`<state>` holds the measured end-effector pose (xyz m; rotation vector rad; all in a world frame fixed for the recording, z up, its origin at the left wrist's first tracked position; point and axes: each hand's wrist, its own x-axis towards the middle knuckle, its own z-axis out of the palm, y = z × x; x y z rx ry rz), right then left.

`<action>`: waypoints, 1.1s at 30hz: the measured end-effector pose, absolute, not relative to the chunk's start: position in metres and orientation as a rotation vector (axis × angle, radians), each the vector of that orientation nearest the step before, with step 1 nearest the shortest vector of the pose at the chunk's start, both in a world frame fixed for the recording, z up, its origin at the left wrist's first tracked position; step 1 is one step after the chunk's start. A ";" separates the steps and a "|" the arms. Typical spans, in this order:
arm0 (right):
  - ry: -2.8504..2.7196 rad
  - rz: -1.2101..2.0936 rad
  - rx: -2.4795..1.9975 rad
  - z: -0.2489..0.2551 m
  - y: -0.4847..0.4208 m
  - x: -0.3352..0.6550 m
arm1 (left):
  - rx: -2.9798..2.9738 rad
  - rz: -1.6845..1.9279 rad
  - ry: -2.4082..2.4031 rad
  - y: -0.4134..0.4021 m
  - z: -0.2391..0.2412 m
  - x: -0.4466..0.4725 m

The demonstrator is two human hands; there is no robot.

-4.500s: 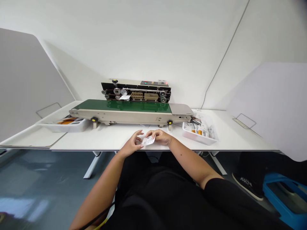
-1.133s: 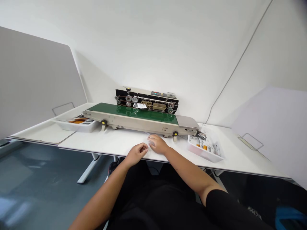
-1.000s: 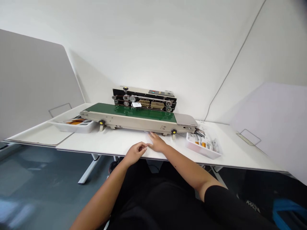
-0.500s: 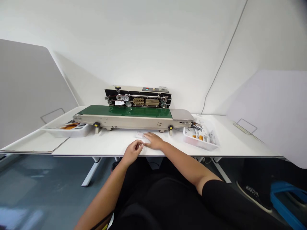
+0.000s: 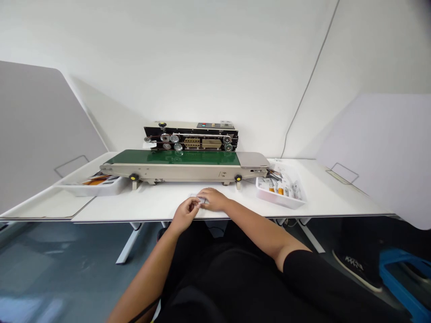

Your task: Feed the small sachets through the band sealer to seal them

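Observation:
At the front of the white table, my two hands meet over a small pale packet (image 5: 202, 199), mostly covered by fingers. My left hand (image 5: 185, 212) pinches its near left edge, thumb and fingertips together. From the right, my right hand (image 5: 213, 199) curls its fingers over the same packet. Just beyond them stands a band sealer with a green conveyor belt (image 5: 175, 157). A small white pouch (image 5: 150, 145) sticks out at the left end of the sealing head (image 5: 191, 137).
A white bin (image 5: 107, 189) with orange and dark pouches stands at the left. At the right, another white bin (image 5: 281, 199) holds several white and orange packets. Upright panels flank the table (image 5: 336, 197). A blue stool (image 5: 393, 278) is on the floor at right.
The packet, flat on the table before, has come up between my hands, closer to me. My right fingers have curled in. The white pouch has travelled left along the sealing head.

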<state>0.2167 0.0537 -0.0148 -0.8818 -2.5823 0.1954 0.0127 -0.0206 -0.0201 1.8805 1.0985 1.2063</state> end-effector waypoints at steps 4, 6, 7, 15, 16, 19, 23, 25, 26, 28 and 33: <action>-2.570 0.050 -0.835 -0.012 0.048 0.218 | 1.982 1.275 1.127 -0.022 -0.017 0.013; -2.481 0.039 -0.851 -0.010 0.046 0.220 | 2.028 1.408 1.170 -0.024 -0.016 0.015; -2.411 0.067 -0.862 -0.008 0.045 0.222 | 2.022 1.490 1.202 -0.026 -0.016 0.017; -1.976 0.929 -0.859 -0.010 0.051 0.227 | 1.789 1.473 1.269 -0.024 -0.027 0.018; -1.920 1.017 -0.864 -0.012 0.053 0.227 | 1.777 1.385 1.263 -0.023 -0.028 0.016; -1.737 1.187 -0.850 -0.017 0.057 0.227 | 1.705 1.284 1.262 -0.019 -0.028 0.013; -1.625 1.260 -0.784 -0.021 0.062 0.227 | 1.550 1.349 1.221 -0.018 -0.027 0.015; -1.609 1.272 -0.764 -0.023 0.063 0.228 | 1.510 1.362 1.209 -0.019 -0.026 0.017; -1.605 1.277 -0.758 -0.024 0.063 0.228 | 1.498 1.370 1.209 -0.019 -0.024 0.018; -1.598 1.278 -0.756 -0.025 0.064 0.229 | 1.486 1.371 1.217 -0.020 -0.021 0.019; -1.585 1.251 -0.795 -0.025 0.064 0.230 | 1.463 1.246 1.190 -0.019 -0.009 0.019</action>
